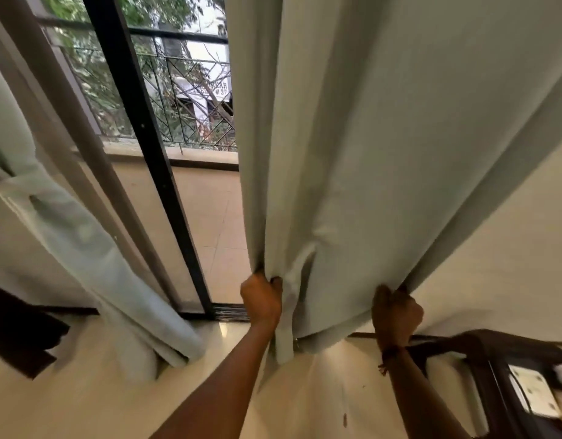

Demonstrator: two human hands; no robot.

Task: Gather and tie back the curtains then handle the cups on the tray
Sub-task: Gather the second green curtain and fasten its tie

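Head view, stock of the task as it is standing:

- right curtain (384,153): pale green, hanging beside the door frame (153,153); its lower part is being drawn together, not yet bunched tight, and no tie is showing round it.
- left hand (262,299): clamping on the curtain's inner edge, fingers curling round a fold.
- right hand (396,312): clamping on a fold at the curtain's outer side; the two hands are working well apart, with loose cloth sagging between them.
- left curtain (67,232): hanging at the far left, looking already gathered, with a band seeming to be cinching it; judged done.
- dark furniture (482,346): standing at the lower right with a patterned sheet (531,391) lying on it; cups and tray are not showing plainly enough to tell.
- Remaining, by judgement: finishing the gather, tying this curtain, then all the cup handling; roughly the first half is under way.
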